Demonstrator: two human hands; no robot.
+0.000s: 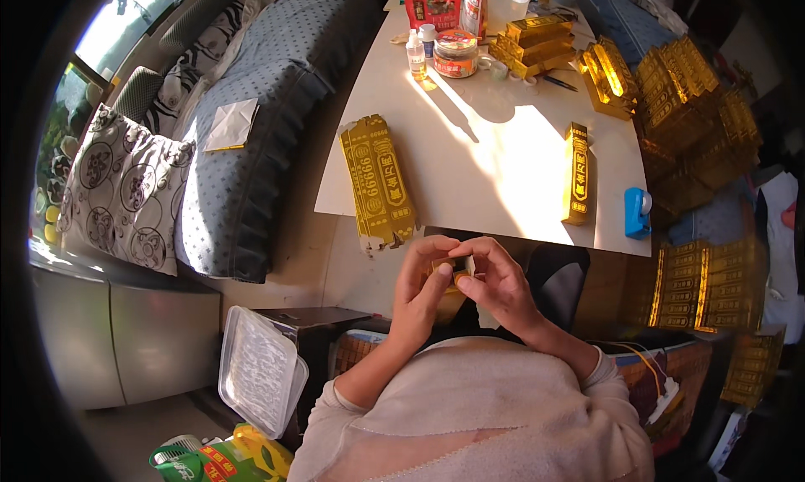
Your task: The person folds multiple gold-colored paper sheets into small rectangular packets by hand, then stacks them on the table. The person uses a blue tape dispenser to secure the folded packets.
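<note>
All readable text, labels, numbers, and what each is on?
Wording not copied; print by location:
Flat gold sheet: large characters, numerals, legible.
Narrow gold box: large characters, legible.
Red pouch, jar, green-yellow bag: too blurred.
Held gold box: hidden, unreadable.
Stacked gold boxes: too small.

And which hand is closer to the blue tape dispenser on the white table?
The right. The right hand is left of the blue tape dispenser and closer to the person's body; the left hand is farther left.

The white desk was laid with gold cardboard blanks, a slim gold box, stacked gold boxes, a jar and a blue tape dispenser.
</note>
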